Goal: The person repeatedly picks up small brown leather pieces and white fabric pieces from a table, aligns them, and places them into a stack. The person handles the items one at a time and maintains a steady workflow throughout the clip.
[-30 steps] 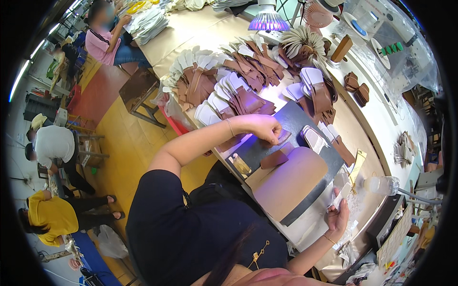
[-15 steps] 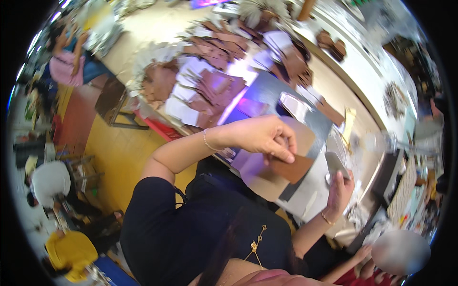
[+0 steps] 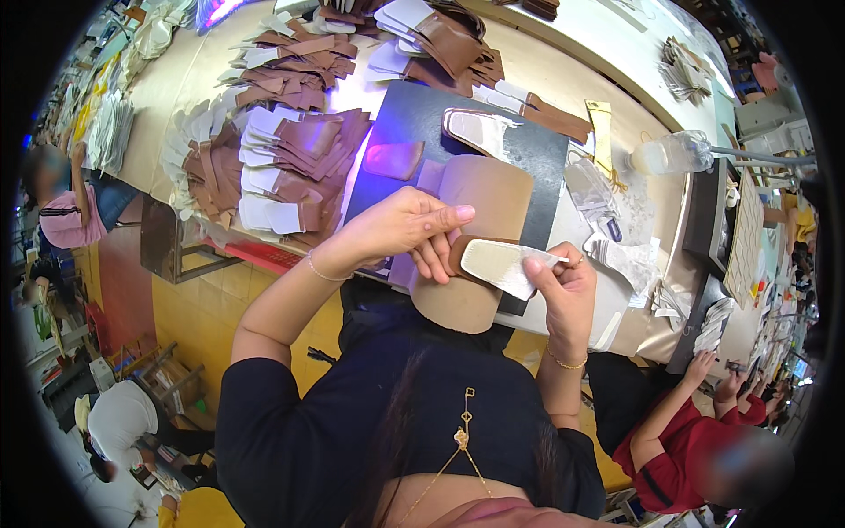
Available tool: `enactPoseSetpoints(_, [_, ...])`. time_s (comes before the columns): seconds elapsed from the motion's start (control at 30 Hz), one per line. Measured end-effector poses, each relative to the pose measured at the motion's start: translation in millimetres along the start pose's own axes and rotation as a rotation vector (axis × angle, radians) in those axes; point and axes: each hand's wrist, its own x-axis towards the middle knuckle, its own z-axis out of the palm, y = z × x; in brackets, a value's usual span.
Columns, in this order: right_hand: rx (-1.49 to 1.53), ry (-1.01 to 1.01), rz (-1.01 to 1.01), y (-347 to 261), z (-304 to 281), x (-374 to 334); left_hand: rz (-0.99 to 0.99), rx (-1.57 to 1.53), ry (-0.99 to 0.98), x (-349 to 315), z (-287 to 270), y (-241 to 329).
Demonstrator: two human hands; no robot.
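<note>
A curved tan block (image 3: 491, 195) stands in front of my torso, with a brown leather piece (image 3: 457, 256) across it. A white, pointed lining piece (image 3: 503, 267) lies over the brown leather, its wide end near my left fingers. My left hand (image 3: 407, 231) is closed at the leather's left edge, thumb on top and fingers curled below. Between thumb and fingers, my right hand (image 3: 568, 283) pinches the narrow end of the white lining piece. Behind the block, a white sole-shaped piece with brown edging (image 3: 480, 130) and a small brown piece (image 3: 393, 160) lie on a dark board (image 3: 422, 110).
Stacks of brown leather straps with white ends (image 3: 304, 145) spread left and behind the board. To the right are a plastic bottle (image 3: 672, 153), a yellow strip (image 3: 600, 132) and crumpled clear plastic (image 3: 594, 192). A co-worker in red (image 3: 666, 449) sits close on my right.
The brown leather has come down onto the tan block, and the white piece now overlaps it. My hands have drawn together. The whole view has turned and shifted.
</note>
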Motion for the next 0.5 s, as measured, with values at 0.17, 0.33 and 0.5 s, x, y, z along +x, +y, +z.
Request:
enactPoseSetpoints(0.17, [-0.012, -0.007, 0.028, 0.7, 4.1, 0.7, -0.010, 0.007, -0.007, -0.6, -0.1, 1.0])
enactPoseSetpoints(0.33, [-0.003, -0.001, 0.047, 3.1, 6.5, 2.0, -0.016, 0.002, 0.001, -0.5, 1.6, 2.2])
enactPoseSetpoints(0.5, [-0.021, 0.006, 0.057, 4.5, 7.8, 2.5, -0.019, 0.000, -0.011, -0.2, -0.4, 0.3])
